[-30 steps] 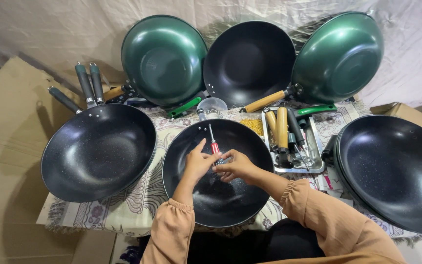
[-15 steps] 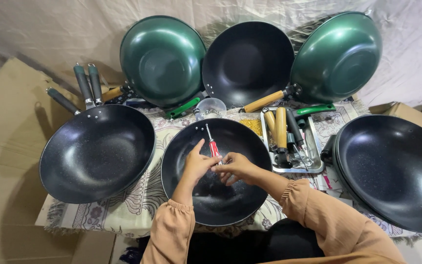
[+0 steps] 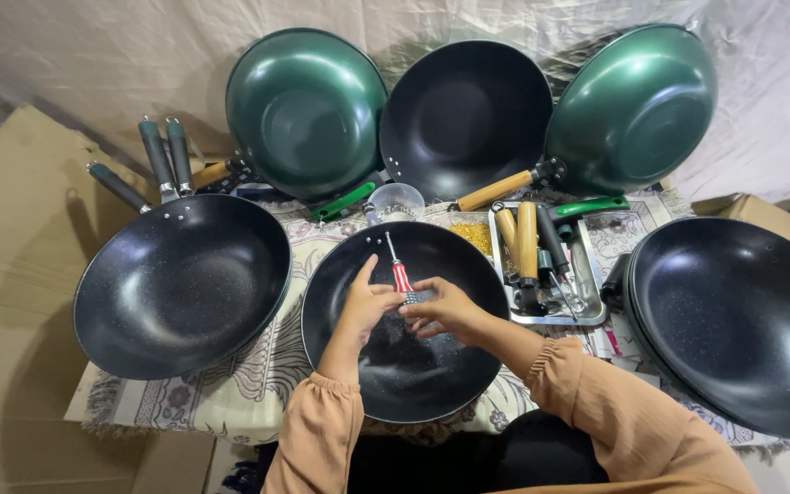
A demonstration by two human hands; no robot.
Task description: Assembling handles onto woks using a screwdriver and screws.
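a red-handled screwdriver (image 3: 400,272) lies over the middle black pan (image 3: 413,366) on the counter (image 3: 221,402), its tip toward the pan's far rim. the left hand (image 3: 365,306) and the right hand (image 3: 443,309) both pinch its handle (fingers closed around it). a black wok (image 3: 180,284) sits left, a metal tray (image 3: 587,316) of handles right.

Black speckled pan (image 3: 404,366), red-handled screwdriver (image 3: 399,271), green woks (image 3: 306,110), floral-patterned cloth (image 3: 221,393), orange sleeves (image 3: 317,439)
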